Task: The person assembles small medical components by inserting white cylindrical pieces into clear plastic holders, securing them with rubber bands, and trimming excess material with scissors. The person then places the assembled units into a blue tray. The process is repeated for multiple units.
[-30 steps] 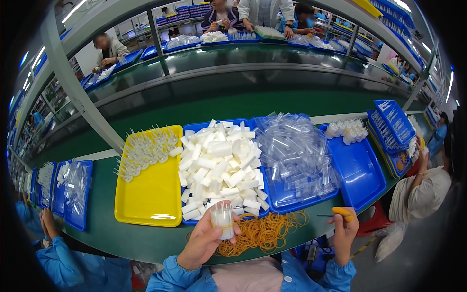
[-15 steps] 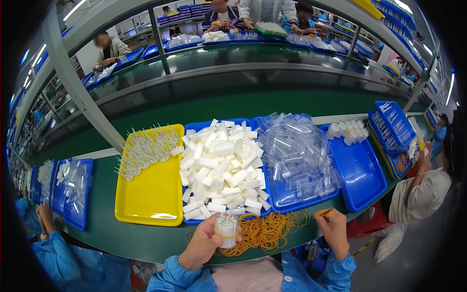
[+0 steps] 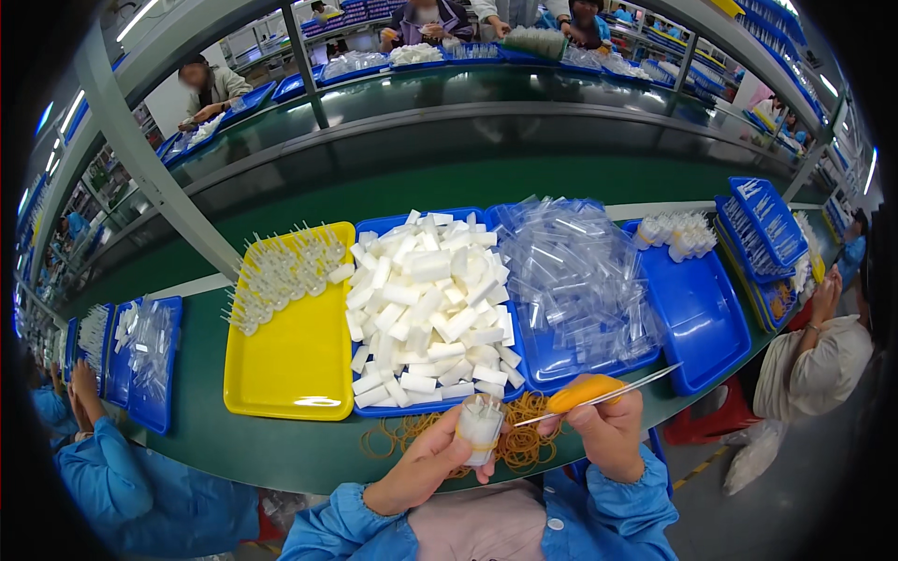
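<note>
My left hand point(image 3: 423, 466) grips an upright bundle of clear plastic tubes point(image 3: 480, 428) with white inside, ringed by a rubber band low down. Close to its right, my right hand point(image 3: 610, 439) is closed on thin metal tweezers point(image 3: 645, 379), whose tip points left at the bundle. An orange piece point(image 3: 585, 393), looking like a finger cot, sits at my right index finger. Beneath and behind both hands lies a pile of orange-brown rubber bands point(image 3: 528, 444) on the green table point(image 3: 281, 449).
A yellow tray point(image 3: 290, 374) bears clear pieces with thin stems. Blue trays hold white foam-like blocks point(image 3: 426, 318), clear plastic sleeves point(image 3: 580, 290) and banded white bundles point(image 3: 675, 234). A metal post point(image 3: 164, 182) rises at left. Co-workers sit left point(image 3: 140, 496) and right point(image 3: 823, 374).
My right hand has come left toward the bundle, and the tweezers now show clearly. My left hand has shifted slightly right, with the bundle tilted a little.
</note>
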